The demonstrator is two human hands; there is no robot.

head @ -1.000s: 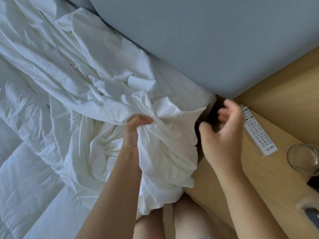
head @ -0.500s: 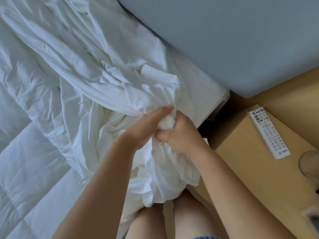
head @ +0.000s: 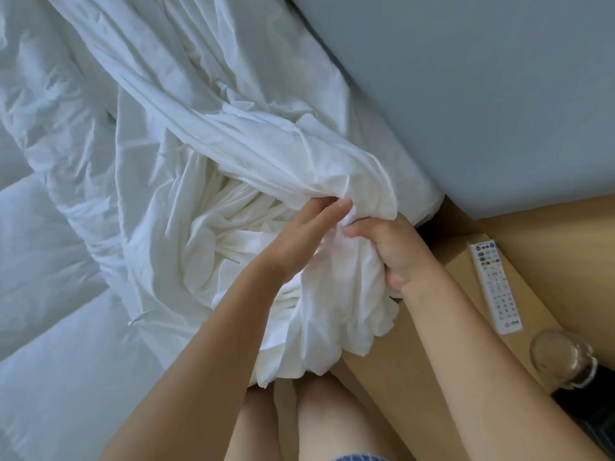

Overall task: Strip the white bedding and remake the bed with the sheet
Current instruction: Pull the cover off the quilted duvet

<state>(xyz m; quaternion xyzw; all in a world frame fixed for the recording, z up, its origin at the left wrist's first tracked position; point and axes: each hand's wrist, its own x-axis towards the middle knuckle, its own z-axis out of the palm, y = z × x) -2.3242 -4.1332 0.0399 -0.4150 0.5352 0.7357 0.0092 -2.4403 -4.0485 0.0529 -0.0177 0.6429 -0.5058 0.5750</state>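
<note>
At the bed's head corner beside the nightstand point(head: 442, 354), your left hand point(head: 309, 237) and right hand point(head: 396, 251) both clench the bunched sheet point(head: 233, 154), seemingly to pull it free.

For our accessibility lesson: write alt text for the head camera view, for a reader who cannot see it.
A person's left hand and right hand grip a bunched white sheet at the bed corner, beside a grey headboard. A remote control and a glass sit on the wooden nightstand.
</note>
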